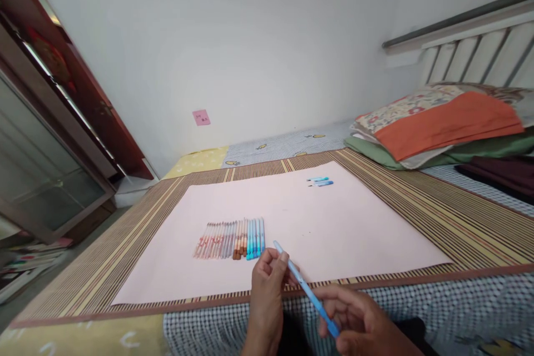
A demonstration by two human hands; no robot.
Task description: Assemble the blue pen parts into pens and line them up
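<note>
A light blue pen (303,285) slants across the near edge of a large pink paper sheet (342,233). My left hand (267,289) pinches it near the upper end. My right hand (362,320) holds its lower end with curled fingers. Just beyond my left hand lies a neat row of several pens (231,239), pink, grey, brown and blue, side by side on the sheet. Two more blue pens (320,182) lie apart at the far right of the sheet.
The pink sheet rests on a striped bamboo mat (459,217) over a bed. Stacked pillows and folded bedding (438,125) sit at the far right by a headboard. A glass-fronted wooden cabinet (50,144) stands on the left, with books on the floor.
</note>
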